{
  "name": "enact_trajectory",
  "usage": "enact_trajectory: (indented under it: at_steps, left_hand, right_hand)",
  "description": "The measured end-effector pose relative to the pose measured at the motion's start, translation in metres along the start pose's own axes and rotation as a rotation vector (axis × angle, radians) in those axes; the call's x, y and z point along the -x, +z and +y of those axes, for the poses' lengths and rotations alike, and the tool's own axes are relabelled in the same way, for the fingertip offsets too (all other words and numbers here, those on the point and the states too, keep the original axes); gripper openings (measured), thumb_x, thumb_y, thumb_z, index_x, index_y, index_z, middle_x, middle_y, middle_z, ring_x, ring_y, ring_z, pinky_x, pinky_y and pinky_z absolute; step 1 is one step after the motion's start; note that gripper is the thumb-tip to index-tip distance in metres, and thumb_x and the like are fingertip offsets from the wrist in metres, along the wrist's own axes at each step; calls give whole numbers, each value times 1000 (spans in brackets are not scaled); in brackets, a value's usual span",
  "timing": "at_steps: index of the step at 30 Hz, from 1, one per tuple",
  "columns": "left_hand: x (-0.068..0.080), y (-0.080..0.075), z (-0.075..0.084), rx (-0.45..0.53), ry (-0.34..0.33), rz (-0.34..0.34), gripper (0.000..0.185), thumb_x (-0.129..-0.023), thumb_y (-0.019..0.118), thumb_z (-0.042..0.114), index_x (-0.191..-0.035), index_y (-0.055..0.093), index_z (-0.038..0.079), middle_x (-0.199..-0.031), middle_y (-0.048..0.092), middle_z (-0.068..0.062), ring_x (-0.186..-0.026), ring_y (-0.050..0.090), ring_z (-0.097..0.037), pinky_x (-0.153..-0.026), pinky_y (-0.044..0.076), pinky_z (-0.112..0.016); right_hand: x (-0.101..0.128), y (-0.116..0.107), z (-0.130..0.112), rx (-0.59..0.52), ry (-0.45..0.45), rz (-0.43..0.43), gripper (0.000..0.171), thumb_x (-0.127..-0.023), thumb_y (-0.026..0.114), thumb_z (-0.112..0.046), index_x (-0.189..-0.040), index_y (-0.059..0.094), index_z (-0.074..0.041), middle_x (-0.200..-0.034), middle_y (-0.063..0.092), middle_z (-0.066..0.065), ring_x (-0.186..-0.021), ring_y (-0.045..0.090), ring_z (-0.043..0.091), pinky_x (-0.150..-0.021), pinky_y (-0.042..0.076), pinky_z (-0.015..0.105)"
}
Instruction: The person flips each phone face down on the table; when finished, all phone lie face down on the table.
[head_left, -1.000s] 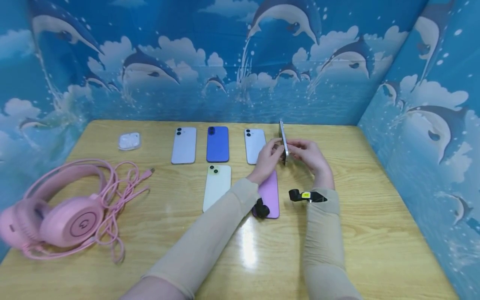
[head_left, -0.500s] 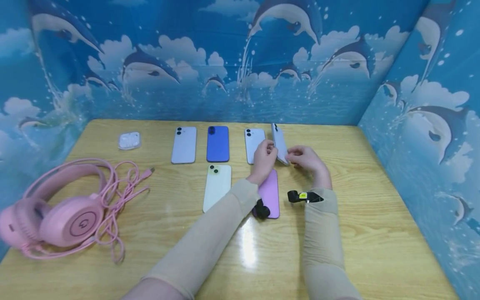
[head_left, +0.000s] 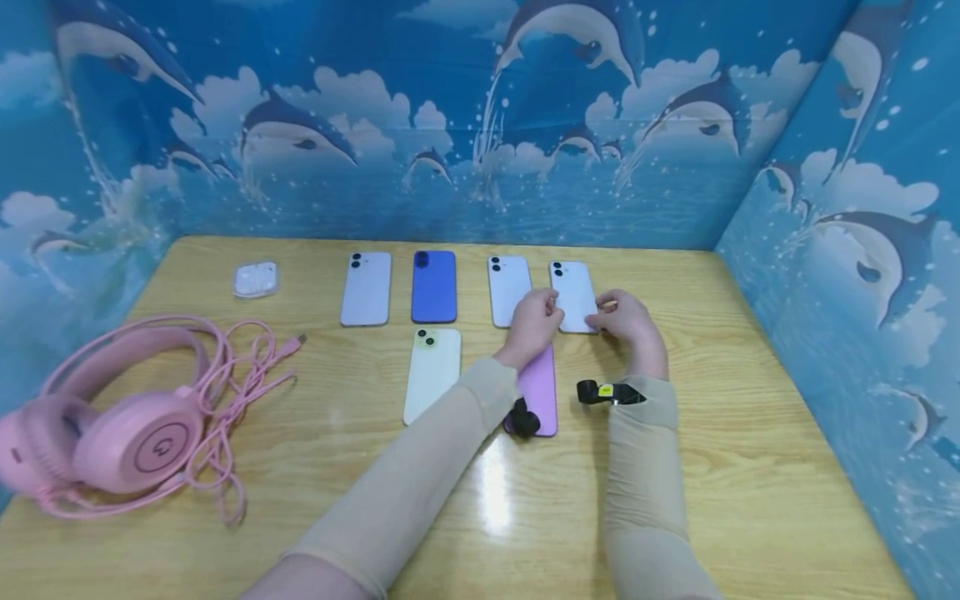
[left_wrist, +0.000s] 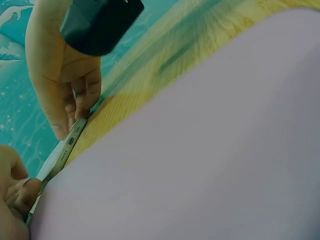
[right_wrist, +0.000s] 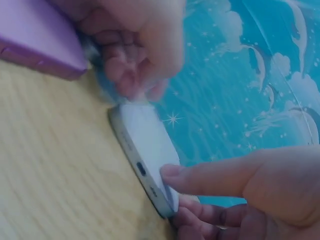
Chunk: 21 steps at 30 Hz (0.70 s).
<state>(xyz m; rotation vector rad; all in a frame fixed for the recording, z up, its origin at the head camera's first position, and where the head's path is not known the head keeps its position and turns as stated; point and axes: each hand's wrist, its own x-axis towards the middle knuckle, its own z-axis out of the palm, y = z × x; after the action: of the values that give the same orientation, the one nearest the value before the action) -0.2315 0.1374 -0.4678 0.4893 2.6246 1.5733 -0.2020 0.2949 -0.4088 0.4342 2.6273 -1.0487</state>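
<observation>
A white smartphone [head_left: 576, 296] lies face down at the right end of the back row, camera lenses at its far left corner. My right hand [head_left: 628, 323] pinches its near right corner; in the right wrist view the thumb [right_wrist: 205, 175] is on the back and the fingers are at the side edge. At the phone's left edge is my left hand [head_left: 532, 325], fingers loosely bent, partly covering the neighbouring white smartphone [head_left: 510, 283]. Under the left wrist lies a purple smartphone [head_left: 542, 387], which looms large and pale in the left wrist view.
Further left are a blue smartphone [head_left: 434, 287], a pale lilac smartphone [head_left: 366, 290] and a pale green smartphone [head_left: 433, 375]. A clear case with white earphones [head_left: 256, 279] and pink headphones [head_left: 142, 433] with a tangled cable occupy the left side. Dolphin-print curtains [head_left: 337, 183] border the table.
The white smartphone, held on edge between both hands a second ago, has tipped down flat, its back now upward. The left hand's fingers have eased off; the right hand stays at the near right corner.
</observation>
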Motion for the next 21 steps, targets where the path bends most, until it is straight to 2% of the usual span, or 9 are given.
enact_trajectory:
  at_steps: [4,9,15,18,21]
  left_hand:
    - [2,-1,0,2,7,-10,33,-92,52,8,-123,61,0,-85,53,-3,-76,50,-13,-68,46,-24]
    - [-1,0,1,35,-1,-4,32,-93,51,9,-122,61,1,-87,53,-2,-73,49,-12,-63,45,-22]
    - [3,1,4,120,-6,-10,31,-93,48,7,-120,62,0,-88,55,-3,-70,51,-10,-60,46,-20]
    - [8,-5,11,176,3,-74,32,-94,47,7,-123,60,-1,-89,60,-5,-70,57,-10,-62,49,-20]
    - [17,-21,21,200,13,-173,34,-96,49,10,-128,56,0,-97,64,-7,-76,63,-13,-66,52,-22]
  right_hand:
    - [0,0,-1,32,2,11,48,-92,61,-19,-131,46,4,-124,50,24,-104,49,31,-88,45,43]
    - [-1,-2,-3,57,6,13,47,-93,60,-20,-130,46,4,-121,52,24,-104,49,32,-90,44,45]
    - [2,-2,1,85,10,-2,48,-92,60,-20,-130,46,7,-127,49,26,-112,46,35,-98,41,50]
    - [3,-2,4,101,10,-14,49,-93,60,-21,-130,46,7,-129,48,26,-114,46,36,-99,40,51]
    - [3,-2,7,108,-3,-10,50,-93,60,-22,-131,45,6,-126,50,27,-111,48,36,-96,42,49]
